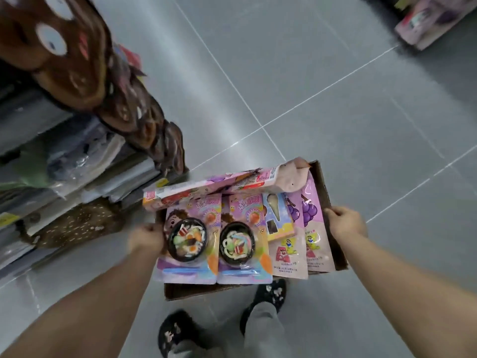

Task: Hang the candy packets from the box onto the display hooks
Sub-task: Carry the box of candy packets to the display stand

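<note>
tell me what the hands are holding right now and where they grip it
Both hands carry the brown cardboard box of candy packets: the left hand grips its left side wall, the right hand its right side wall. Neither hand holds a packet.

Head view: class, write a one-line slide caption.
Both hands, left and right, carry a cardboard box of candy packets along a shop aisle.

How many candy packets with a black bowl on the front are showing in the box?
2. One bowl packet lies at the box's left side by the left hand; the other lies right beside it, toward the middle. More may be hidden underneath.
</note>
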